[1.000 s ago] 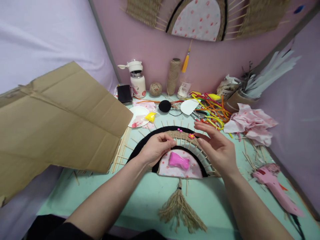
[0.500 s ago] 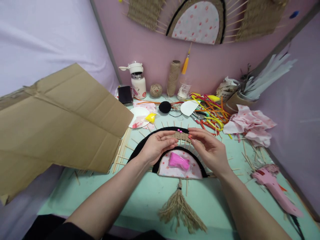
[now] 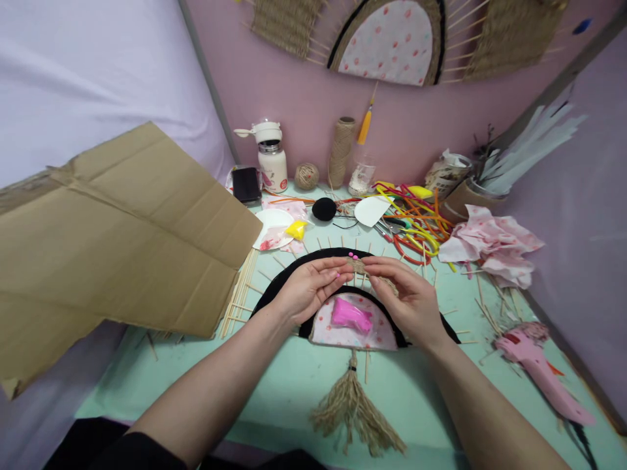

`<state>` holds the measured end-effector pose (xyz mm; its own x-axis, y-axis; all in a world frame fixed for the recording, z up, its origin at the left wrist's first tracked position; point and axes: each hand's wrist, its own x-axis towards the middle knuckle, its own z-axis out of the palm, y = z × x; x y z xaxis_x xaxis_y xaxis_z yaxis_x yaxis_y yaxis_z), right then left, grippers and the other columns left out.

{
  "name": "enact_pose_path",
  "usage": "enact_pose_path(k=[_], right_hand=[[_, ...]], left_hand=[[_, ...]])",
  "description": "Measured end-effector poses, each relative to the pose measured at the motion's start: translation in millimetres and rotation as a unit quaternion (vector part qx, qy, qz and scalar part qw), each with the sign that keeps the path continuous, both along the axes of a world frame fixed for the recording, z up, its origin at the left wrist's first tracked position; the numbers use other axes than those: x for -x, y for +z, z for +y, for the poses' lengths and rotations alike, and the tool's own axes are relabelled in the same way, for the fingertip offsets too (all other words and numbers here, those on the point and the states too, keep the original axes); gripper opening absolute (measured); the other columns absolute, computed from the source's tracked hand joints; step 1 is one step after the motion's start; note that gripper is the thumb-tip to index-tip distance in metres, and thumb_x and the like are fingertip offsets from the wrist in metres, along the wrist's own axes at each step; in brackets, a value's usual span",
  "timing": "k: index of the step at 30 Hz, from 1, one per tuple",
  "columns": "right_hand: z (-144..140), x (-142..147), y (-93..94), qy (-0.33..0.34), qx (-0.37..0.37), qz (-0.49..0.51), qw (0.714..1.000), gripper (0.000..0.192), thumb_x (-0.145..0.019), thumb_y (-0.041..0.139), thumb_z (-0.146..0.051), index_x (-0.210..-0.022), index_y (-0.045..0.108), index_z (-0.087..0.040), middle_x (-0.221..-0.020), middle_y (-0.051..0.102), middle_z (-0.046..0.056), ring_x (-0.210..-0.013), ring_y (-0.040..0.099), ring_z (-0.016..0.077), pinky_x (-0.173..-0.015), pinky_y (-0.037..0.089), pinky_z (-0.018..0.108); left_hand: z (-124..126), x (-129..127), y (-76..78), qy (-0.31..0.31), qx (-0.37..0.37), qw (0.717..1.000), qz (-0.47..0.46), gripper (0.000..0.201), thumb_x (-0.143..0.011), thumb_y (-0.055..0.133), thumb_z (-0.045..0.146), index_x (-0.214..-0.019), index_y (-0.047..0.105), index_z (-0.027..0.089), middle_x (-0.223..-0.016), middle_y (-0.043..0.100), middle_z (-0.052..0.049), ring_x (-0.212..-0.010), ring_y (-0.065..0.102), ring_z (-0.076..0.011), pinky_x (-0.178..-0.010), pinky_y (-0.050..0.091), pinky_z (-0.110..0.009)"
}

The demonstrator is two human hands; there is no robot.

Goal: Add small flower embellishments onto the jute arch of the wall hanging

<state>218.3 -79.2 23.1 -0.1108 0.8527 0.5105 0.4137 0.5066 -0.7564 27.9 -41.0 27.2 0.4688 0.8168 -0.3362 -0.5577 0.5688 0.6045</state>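
Head view: both hands meet at the top of the woven jute band (image 3: 365, 267) on the half-round fan (image 3: 294, 269), above its jute tassel (image 3: 353, 410); left hand (image 3: 306, 290) and right hand (image 3: 409, 297) fingers narrowed, pinching the weave—best kept light, pressing evenly.

Even, soft indoor light — faint shadows, no glare, sharp centre, wide-angle bending at the edges.

A pink wall (image 3: 294, 85) fills the upper centre, a white wall (image 3: 88, 72) the upper left, and a mint-green table (image 3: 421, 391) spans below.
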Motion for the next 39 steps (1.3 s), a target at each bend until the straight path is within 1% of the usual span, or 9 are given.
enact_pose_path(k=[3,9,12,14,17,21,28,33,39], right_hand=[[-2.7,1.2,1.1,0.003,-0.016,-0.007,1.000,0.022,-0.091,0.059,-0.014,-0.106,0.070,-0.025,-0.110,0.072,0.005,-0.109,0.064,0.0195,-0.095,0.051,0.039],[-5.5,8.4,3.9,0.014,-0.084,-0.073,0.994,0.029,-0.087,0.061,-0.010,-0.111,0.066,-0.024,-0.114,0.070,0.008,-0.109,0.064,0.0213,-0.094,0.052,0.042],[-6.6,12.2,4.0,0.029,-0.126,-0.106,0.986,0.031,-0.086,0.061,-0.008,-0.113,0.064,-0.022,-0.116,0.070,0.010,-0.110,0.064,0.0232,-0.095,0.051,0.046],[-7.4,13.3,3.8,0.028,-0.139,-0.119,0.983,0.031,-0.085,0.061,-0.007,-0.113,0.064,-0.021,-0.114,0.070,0.012,-0.109,0.064,0.0241,-0.095,0.051,0.048],[-8.3,13.0,3.8,0.020,-0.155,-0.120,0.980,0.032,-0.084,0.060,-0.006,-0.112,0.064,-0.020,-0.113,0.070,0.013,-0.107,0.065,0.0244,-0.093,0.052,0.048],[-8.5,13.8,4.0,0.022,-0.186,-0.138,0.973,0.038,-0.084,0.059,-0.006,-0.119,0.061,-0.021,-0.115,0.068,0.013,-0.109,0.063,0.0250,-0.093,0.052,0.047],[-15.5,25.8,-1.7,0.015,-0.191,-0.305,0.933,0.044,-0.091,0.060,-0.040,-0.129,0.061,-0.020,-0.147,0.046,0.018,-0.136,0.035,0.0374,-0.109,0.029,0.065],[-20.1,36.1,-6.7,0.048,-0.184,-0.345,0.919,0.051,-0.091,0.054,-0.056,-0.132,0.062,-0.026,-0.149,0.046,0.013,-0.140,0.031,0.0344,-0.116,0.017,0.062],[-18.6,38.4,-14.0,-0.018,-0.131,-0.381,0.915,0.063,-0.091,0.046,-0.064,-0.138,0.056,-0.022,-0.153,0.044,0.014,-0.142,0.027,0.0364,-0.115,0.014,0.063]], left_hand=[[0.3,-1.3,1.3,0.013,0.025,0.999,-0.038,0.029,-0.080,0.049,-0.008,-0.091,0.073,0.005,-0.090,0.076,-0.012,-0.082,0.073,-0.0126,-0.080,0.057,-0.017],[1.8,-0.1,0.6,0.041,0.104,0.990,-0.085,0.029,-0.096,0.045,0.014,-0.087,0.071,0.003,-0.081,0.073,-0.012,-0.067,0.069,-0.0089,-0.061,0.055,-0.011],[0.7,0.4,-2.2,0.039,0.091,0.989,-0.106,0.024,-0.091,0.046,0.001,-0.092,0.069,0.005,-0.081,0.072,-0.009,-0.064,0.067,-0.0053,-0.061,0.053,-0.008],[-0.1,0.9,-2.5,0.032,0.091,0.987,-0.125,0.034,-0.083,0.041,-0.009,-0.095,0.069,0.006,-0.083,0.072,-0.009,-0.068,0.069,-0.0058,-0.063,0.054,-0.008],[-0.5,2.0,-0.8,0.026,0.099,0.982,-0.159,0.036,-0.077,0.038,-0.007,-0.093,0.069,0.003,-0.091,0.074,-0.014,-0.083,0.073,-0.0126,-0.073,0.056,-0.014],[-0.4,3.1,-0.1,0.027,0.099,0.977,-0.189,0.033,-0.090,0.040,0.011,-0.100,0.068,0.000,-0.104,0.073,-0.019,-0.103,0.071,-0.0225,-0.090,0.056,-0.025],[-5.3,0.0,-2.7,0.001,0.065,0.978,-0.199,0.053,-0.101,0.035,0.042,-0.127,0.058,0.004,-0.131,0.062,-0.020,-0.124,0.059,-0.0253,-0.102,0.047,-0.031],[-11.0,-4.0,-3.3,-0.009,0.060,0.979,-0.195,0.059,-0.098,0.037,0.051,-0.130,0.056,0.005,-0.142,0.053,-0.021,-0.135,0.049,-0.0296,-0.114,0.036,-0.038],[-16.1,-7.4,-1.1,-0.014,0.090,0.974,-0.206,0.065,-0.095,0.037,0.060,-0.126,0.058,0.007,-0.134,0.059,-0.021,-0.136,0.047,-0.0310,-0.115,0.032,-0.043]])
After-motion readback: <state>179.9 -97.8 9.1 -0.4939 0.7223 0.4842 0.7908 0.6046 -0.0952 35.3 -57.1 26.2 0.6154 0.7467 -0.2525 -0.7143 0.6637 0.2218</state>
